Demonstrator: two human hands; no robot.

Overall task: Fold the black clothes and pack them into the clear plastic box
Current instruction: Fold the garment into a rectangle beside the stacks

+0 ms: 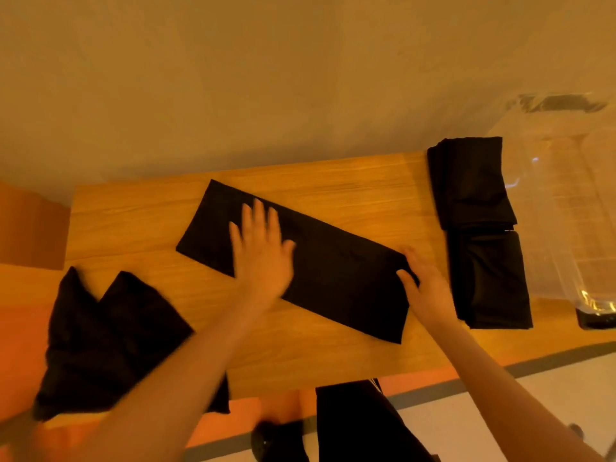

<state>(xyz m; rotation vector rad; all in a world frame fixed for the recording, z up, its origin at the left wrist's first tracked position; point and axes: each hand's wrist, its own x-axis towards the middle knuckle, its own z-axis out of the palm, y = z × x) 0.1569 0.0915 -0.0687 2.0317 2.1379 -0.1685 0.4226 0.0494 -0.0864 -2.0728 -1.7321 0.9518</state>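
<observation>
A black garment (333, 271), folded into a long strip, lies slanted across the middle of the wooden table (133, 221). My left hand (263, 251) presses flat on its left part with fingers spread and blurred. My right hand (423, 285) holds the strip's right end, thumb on top of the cloth. Two folded black clothes (476, 228) lie in a row at the table's right end. Beside them stands the clear plastic box (573, 201). A loose pile of black clothes (106, 341) sits at the table's left front.
A plain wall rises behind the table. The table's near edge runs below my forearms, with an orange and pale floor beneath. A dark garment (360, 425) and a dark shoe (276, 438) show at the bottom.
</observation>
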